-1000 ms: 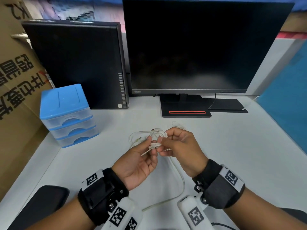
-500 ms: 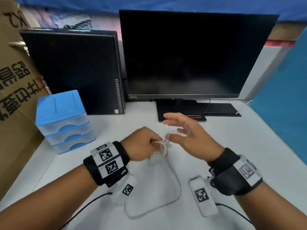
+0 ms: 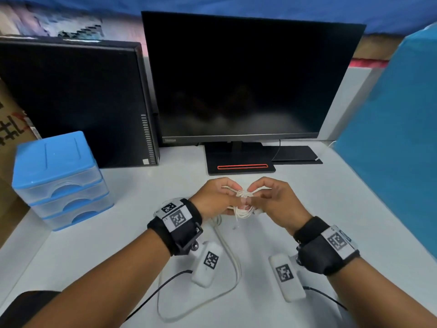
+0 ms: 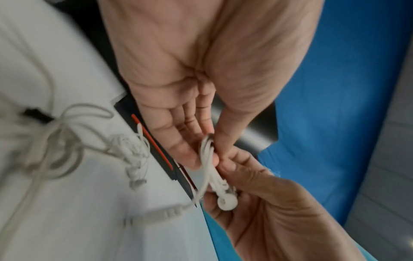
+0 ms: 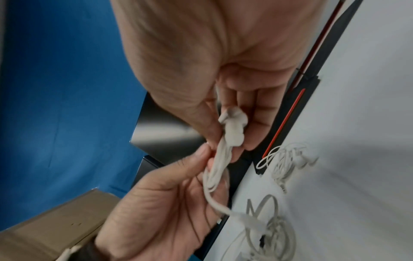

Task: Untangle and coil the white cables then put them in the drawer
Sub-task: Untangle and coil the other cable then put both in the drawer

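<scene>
A small bundle of thin white earphone cable (image 3: pixel 243 204) hangs between my two hands above the desk. My left hand (image 3: pixel 233 197) pinches its looped end (image 4: pixel 206 150) between thumb and fingers. My right hand (image 3: pixel 254 197) pinches the end with the earbuds (image 5: pixel 233 127). Another thin white tangle (image 4: pixel 132 155) lies on the desk near the monitor foot. A thicker white cable (image 3: pixel 233 263) loops over the desk under my wrists. The blue three-drawer unit (image 3: pixel 59 176) stands at the left with all drawers closed.
A black monitor (image 3: pixel 248 76) and its foot (image 3: pixel 241 165) stand just behind my hands, a black computer case (image 3: pixel 75 102) behind the drawers. A blue panel (image 3: pixel 397 143) borders the desk on the right, a cardboard box (image 3: pixel 11 129) on the left.
Half a second ago my right hand was spread open above the bundle; now it pinches the bundle again. My left hand has turned palm down since a second ago.
</scene>
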Motion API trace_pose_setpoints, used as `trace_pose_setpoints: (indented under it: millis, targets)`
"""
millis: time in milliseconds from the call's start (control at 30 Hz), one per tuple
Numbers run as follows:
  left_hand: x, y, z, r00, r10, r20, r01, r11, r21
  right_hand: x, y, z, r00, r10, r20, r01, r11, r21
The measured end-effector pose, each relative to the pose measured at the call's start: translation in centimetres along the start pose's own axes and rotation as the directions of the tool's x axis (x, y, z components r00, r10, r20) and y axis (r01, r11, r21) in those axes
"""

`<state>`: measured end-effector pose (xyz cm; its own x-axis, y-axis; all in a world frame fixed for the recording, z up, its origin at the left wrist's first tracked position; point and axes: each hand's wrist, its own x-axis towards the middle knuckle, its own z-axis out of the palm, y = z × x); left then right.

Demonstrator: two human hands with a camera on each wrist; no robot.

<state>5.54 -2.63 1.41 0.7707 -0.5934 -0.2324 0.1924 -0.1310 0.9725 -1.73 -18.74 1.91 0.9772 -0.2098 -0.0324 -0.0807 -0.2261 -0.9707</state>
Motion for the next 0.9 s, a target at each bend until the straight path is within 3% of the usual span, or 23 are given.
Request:
trace_pose_setpoints:
  millis: [133, 300, 467, 600, 800, 900]
  targets:
    - [1.3, -2.3, 1.2, 0.996, -0.047, -0.082, 0.059, 0.987, 0.152, 0.4, 1.1, -0.9, 0.993, 0.109, -0.040, -0.111, 0.993, -0.034]
    - [2.3, -3.0, 2.2, 0.980, -0.106, -0.168, 0.174, 0.868, 0.465, 1.0, 3.3, -0.8, 0.951, 0.310, -0.015, -0.306, 0.928, -0.213]
    - [3.3, -2.8, 2.7, 0.981, -0.077, -0.180, 0.182, 0.698, 0.693, 1.8, 4.0, -0.8, 0.955, 0.295, -0.032, -0.282, 0.869, -0.406]
    - [2.8, -2.5, 1.9, 0.989, -0.019, -0.145, 0.125, 0.626, 0.770, 2.0, 4.4, -1.0, 0.954, 0.297, -0.048, -0.283, 0.830, -0.480]
    - [0.1, -1.8, -1.5, 0.981, 0.118, -0.156, 0.018, 0.740, 0.672, 1.2, 4.6, -3.5, 0.965, 0.215, -0.148, -0.258, 0.873, -0.414]
    - [-1.6, -2.4, -3.9, 0.988, 0.064, -0.143, 0.039, 0.786, 0.618, 1.0, 3.5, -4.3, 0.964, 0.144, -0.222, -0.214, 0.916, -0.339]
